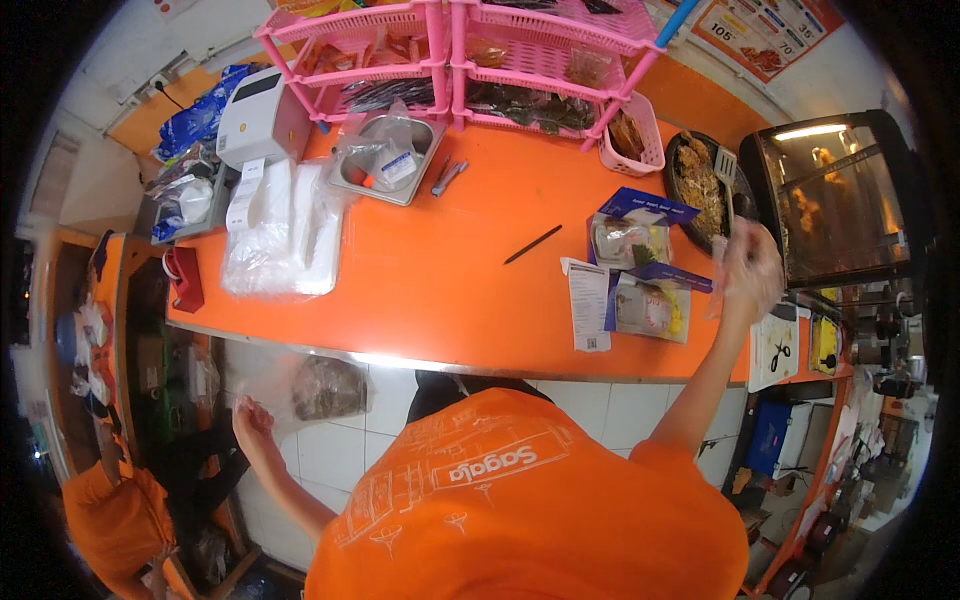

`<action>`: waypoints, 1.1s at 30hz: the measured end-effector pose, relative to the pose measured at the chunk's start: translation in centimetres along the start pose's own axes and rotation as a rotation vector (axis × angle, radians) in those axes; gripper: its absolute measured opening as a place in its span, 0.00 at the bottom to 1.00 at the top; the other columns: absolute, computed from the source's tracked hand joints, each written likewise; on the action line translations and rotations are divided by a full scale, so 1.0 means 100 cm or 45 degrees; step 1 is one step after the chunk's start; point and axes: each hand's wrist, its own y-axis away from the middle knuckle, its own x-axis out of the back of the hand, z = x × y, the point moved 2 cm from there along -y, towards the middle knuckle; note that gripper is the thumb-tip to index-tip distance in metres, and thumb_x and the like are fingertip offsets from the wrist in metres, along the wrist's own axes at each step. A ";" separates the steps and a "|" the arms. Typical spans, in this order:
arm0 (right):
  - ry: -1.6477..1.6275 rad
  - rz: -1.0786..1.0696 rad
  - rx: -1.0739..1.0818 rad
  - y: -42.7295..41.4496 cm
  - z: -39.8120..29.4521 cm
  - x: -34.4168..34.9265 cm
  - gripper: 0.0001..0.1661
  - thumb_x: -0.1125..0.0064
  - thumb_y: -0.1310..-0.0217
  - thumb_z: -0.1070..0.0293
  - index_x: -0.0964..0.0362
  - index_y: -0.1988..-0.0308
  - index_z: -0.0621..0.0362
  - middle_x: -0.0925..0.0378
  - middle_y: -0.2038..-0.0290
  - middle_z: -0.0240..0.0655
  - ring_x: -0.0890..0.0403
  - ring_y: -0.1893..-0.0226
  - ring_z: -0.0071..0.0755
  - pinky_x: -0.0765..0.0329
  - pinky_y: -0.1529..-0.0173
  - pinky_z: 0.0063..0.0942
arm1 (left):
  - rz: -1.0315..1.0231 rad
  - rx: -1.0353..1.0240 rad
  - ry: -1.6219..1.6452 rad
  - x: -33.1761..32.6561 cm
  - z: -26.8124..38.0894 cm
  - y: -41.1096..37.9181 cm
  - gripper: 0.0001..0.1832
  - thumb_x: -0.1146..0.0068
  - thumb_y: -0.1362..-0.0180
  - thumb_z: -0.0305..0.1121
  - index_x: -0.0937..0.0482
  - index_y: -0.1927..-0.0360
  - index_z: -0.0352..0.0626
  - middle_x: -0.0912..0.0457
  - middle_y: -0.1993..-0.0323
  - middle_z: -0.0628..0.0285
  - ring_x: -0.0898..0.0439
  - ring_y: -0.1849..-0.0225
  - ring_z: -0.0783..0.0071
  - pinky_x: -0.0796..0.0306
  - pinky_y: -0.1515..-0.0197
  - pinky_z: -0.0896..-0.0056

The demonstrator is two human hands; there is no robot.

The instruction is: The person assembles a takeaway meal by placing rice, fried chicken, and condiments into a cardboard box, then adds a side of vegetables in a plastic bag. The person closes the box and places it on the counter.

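My right hand, in a clear plastic glove, grips the handle of a slotted metal turner. The turner's head is over the right side of a dark oval platter bearing browned, crumb-like food. Left of this hand, two food packs with blue flaps, a farther pack and a nearer pack, lie beside a printed paper slip. Below the counter's front edge, my left hand is closed around what looks like a clear plastic bag with brownish contents. Its exact grip is blurred.
On the orange counter lie a dark pen-like stick, plastic bags and a red tape dispenser. Pink racks and a label printer stand behind. A lit display cabinet stands right. Another person is at lower left.
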 end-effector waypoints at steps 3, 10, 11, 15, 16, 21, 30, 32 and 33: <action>0.118 0.257 0.005 0.051 0.026 -0.015 0.20 0.43 0.45 0.51 0.24 0.56 0.51 0.21 0.61 0.35 0.20 0.63 0.39 0.25 0.58 0.35 | 0.051 0.126 -0.135 -0.001 -0.002 -0.004 0.09 0.56 0.39 0.38 0.36 0.74 0.49 0.42 0.79 0.75 0.42 0.76 0.85 0.45 0.72 0.80; -0.422 -0.374 0.878 0.219 -0.077 -0.046 0.34 0.37 0.50 0.47 0.30 0.50 0.60 0.28 0.50 0.47 0.25 0.51 0.48 0.29 0.47 0.42 | -0.521 0.085 -0.695 -0.017 -0.023 0.010 0.13 0.55 0.42 0.36 0.26 0.64 0.36 0.24 0.75 0.59 0.23 0.72 0.69 0.28 0.66 0.69; -0.587 -0.699 1.058 0.257 -0.100 -0.048 0.38 0.36 0.51 0.45 0.32 0.47 0.60 0.29 0.48 0.48 0.25 0.50 0.49 0.29 0.47 0.42 | -0.653 0.044 -0.865 -0.021 -0.038 0.016 0.12 0.57 0.42 0.35 0.26 0.67 0.36 0.23 0.76 0.56 0.23 0.73 0.66 0.29 0.68 0.67; -1.039 -2.040 0.694 0.416 -0.168 -0.075 0.41 0.37 0.51 0.45 0.36 0.42 0.55 0.34 0.42 0.45 0.26 0.49 0.51 0.30 0.44 0.41 | -1.123 -0.184 -1.127 -0.067 -0.061 0.074 0.11 0.51 0.46 0.28 0.25 0.60 0.38 0.20 0.66 0.45 0.21 0.63 0.47 0.29 0.58 0.54; -0.954 -2.040 0.860 0.462 -0.163 -0.102 0.39 0.37 0.51 0.46 0.35 0.43 0.55 0.33 0.43 0.45 0.26 0.49 0.52 0.30 0.44 0.41 | -1.140 -0.203 -1.024 -0.075 -0.066 0.091 0.11 0.54 0.45 0.27 0.24 0.61 0.35 0.21 0.65 0.42 0.21 0.62 0.47 0.29 0.58 0.52; -0.560 -2.068 1.154 0.575 -0.112 -0.190 0.30 0.40 0.48 0.54 0.32 0.47 0.57 0.29 0.47 0.48 0.26 0.50 0.54 0.30 0.46 0.41 | -1.716 -0.069 -1.261 -0.044 -0.108 0.129 0.15 0.55 0.43 0.31 0.26 0.57 0.32 0.24 0.60 0.37 0.23 0.58 0.44 0.30 0.55 0.50; -0.649 -1.522 0.680 0.521 -0.140 -0.186 0.21 0.44 0.46 0.61 0.30 0.52 0.57 0.23 0.58 0.45 0.22 0.58 0.47 0.27 0.53 0.35 | -1.459 -0.094 -1.108 0.047 -0.111 0.136 0.25 0.53 0.38 0.41 0.35 0.41 0.37 0.30 0.46 0.43 0.29 0.47 0.46 0.35 0.44 0.57; -0.539 -1.415 0.412 0.503 -0.190 -0.162 0.23 0.43 0.45 0.65 0.31 0.49 0.57 0.25 0.54 0.47 0.24 0.54 0.47 0.29 0.49 0.35 | -1.524 -0.003 -1.177 0.048 -0.102 0.137 0.25 0.53 0.38 0.41 0.34 0.41 0.37 0.31 0.45 0.43 0.29 0.46 0.46 0.35 0.43 0.58; -1.136 -0.867 0.594 0.511 -0.167 -0.183 0.24 0.46 0.43 0.69 0.34 0.45 0.56 0.28 0.50 0.47 0.27 0.50 0.47 0.32 0.45 0.36 | -1.634 -0.007 -1.223 0.037 -0.093 0.137 0.25 0.53 0.39 0.40 0.34 0.41 0.37 0.31 0.45 0.43 0.30 0.45 0.46 0.35 0.43 0.59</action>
